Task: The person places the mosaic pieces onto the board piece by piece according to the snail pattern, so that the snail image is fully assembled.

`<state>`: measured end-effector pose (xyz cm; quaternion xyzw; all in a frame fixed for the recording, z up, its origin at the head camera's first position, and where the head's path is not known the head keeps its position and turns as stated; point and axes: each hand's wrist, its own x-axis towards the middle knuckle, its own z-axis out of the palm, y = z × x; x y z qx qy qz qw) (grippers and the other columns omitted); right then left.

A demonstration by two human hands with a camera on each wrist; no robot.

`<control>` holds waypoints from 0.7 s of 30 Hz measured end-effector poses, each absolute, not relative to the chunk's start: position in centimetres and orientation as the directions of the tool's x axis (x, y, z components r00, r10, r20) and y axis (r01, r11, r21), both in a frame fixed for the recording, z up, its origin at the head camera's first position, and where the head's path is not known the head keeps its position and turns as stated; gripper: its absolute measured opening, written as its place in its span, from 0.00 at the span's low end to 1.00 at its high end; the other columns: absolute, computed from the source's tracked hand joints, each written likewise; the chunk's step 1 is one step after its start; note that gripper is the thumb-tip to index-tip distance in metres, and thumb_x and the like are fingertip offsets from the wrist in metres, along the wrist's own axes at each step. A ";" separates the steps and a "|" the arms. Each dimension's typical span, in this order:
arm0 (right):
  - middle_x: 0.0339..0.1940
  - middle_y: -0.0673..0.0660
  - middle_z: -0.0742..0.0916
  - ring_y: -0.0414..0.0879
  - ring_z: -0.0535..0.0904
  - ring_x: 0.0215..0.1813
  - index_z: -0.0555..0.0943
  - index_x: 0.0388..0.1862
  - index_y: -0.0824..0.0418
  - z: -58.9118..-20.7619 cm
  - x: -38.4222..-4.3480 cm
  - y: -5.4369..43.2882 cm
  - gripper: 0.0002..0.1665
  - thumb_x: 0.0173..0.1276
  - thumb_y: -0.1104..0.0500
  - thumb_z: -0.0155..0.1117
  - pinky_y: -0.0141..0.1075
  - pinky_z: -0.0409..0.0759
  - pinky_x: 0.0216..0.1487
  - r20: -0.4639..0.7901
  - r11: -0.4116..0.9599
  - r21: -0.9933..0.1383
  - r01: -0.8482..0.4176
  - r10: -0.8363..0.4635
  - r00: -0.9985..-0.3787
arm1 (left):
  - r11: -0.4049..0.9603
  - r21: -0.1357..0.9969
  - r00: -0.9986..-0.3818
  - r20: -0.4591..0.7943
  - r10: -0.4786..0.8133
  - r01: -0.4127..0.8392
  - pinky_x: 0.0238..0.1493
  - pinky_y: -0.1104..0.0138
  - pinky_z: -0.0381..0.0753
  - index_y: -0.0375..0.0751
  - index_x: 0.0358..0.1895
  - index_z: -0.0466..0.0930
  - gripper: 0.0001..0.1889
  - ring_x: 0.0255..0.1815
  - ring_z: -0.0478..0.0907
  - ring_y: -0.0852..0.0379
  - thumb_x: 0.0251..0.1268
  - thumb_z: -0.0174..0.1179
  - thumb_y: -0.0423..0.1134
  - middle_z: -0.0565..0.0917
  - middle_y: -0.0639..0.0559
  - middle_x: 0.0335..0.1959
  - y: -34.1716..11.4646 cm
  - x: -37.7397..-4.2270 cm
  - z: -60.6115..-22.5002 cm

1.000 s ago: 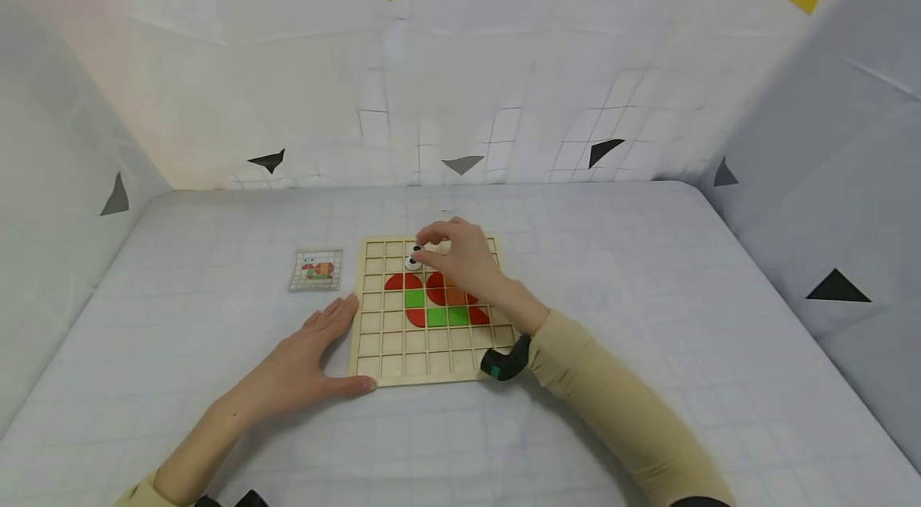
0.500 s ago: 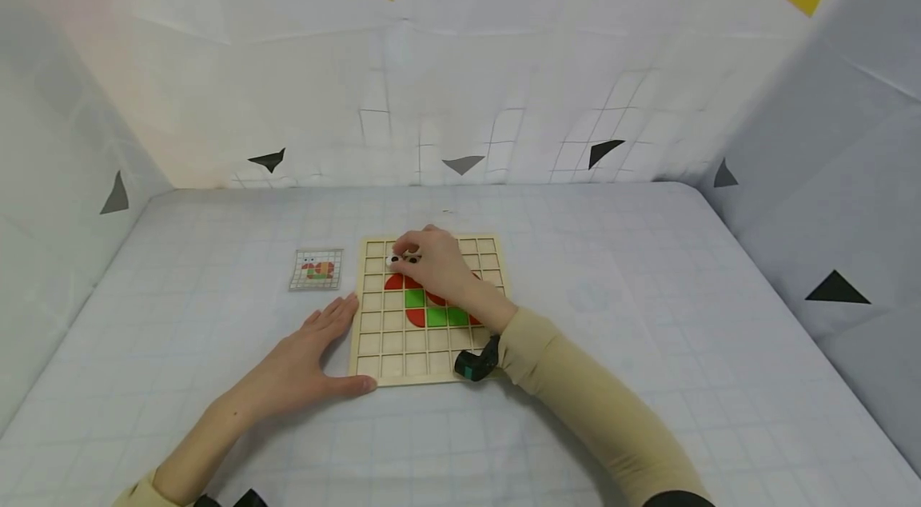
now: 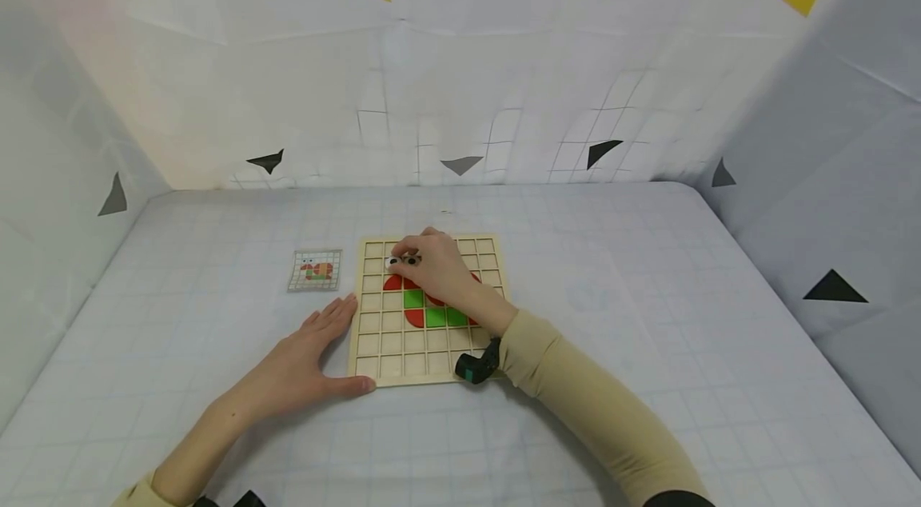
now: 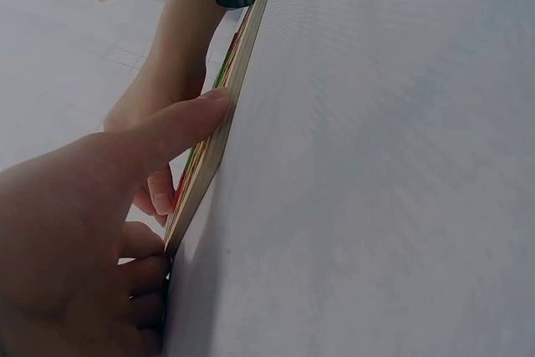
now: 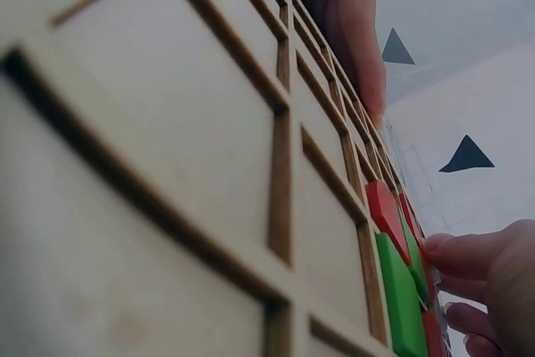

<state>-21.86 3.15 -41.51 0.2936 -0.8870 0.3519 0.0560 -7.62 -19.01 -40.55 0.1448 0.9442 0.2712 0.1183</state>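
Note:
A wooden grid board lies on the table with red and green pieces set in its cells. My right hand reaches over its upper left part, thumb and forefinger pinching a white eye piece with a black dot. A second eye piece sits just right of it, under the fingers. Green squares and a red rounded piece show below the hand, which covers part of the pattern. My left hand rests spread against the board's left edge, its thumb at the near left corner.
Left of the board lies a small picture card with a gridded red, orange and green figure. White sheets marked with yellow and black triangles rise behind and beside the white table. A black wrist device hangs over the board's near right part.
My right hand has moved left and slightly down across the board, to the cell left of the second eye piece. It has stayed there since half a second ago. The left hand stays put.

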 end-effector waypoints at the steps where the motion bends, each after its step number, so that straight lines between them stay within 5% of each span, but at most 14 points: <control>1: 0.36 0.50 0.90 0.44 0.76 0.38 0.89 0.42 0.55 -41.5 -21.8 3.1 0.10 0.63 0.54 0.74 0.33 0.77 0.40 0.310 0.578 -0.590 -0.563 -0.482 -0.820 | 0.810 0.548 -0.930 -0.145 0.337 0.209 0.78 0.41 0.53 0.45 0.81 0.51 0.61 0.82 0.49 0.43 0.48 0.63 0.77 0.54 0.51 0.82 -19.0 -7.6 -40.5; 11: 0.40 0.48 0.91 0.43 0.78 0.42 0.89 0.45 0.55 -40.5 -21.1 4.8 0.12 0.67 0.50 0.70 0.35 0.77 0.42 0.290 0.590 -0.628 -0.507 -0.428 -0.856 | 0.812 0.546 -0.932 -0.140 0.333 0.209 0.77 0.40 0.54 0.45 0.81 0.51 0.61 0.81 0.50 0.42 0.48 0.63 0.76 0.54 0.51 0.82 -18.8 -7.6 -40.5; 21: 0.41 0.49 0.88 0.45 0.81 0.48 0.88 0.49 0.51 -39.7 -17.9 14.7 0.13 0.69 0.50 0.68 0.49 0.78 0.53 0.277 0.531 -0.766 -0.361 -0.234 -0.932 | 0.810 0.547 -0.934 -0.132 0.333 0.212 0.79 0.44 0.52 0.44 0.80 0.52 0.61 0.82 0.50 0.44 0.47 0.64 0.76 0.54 0.52 0.82 -18.8 -7.6 -40.6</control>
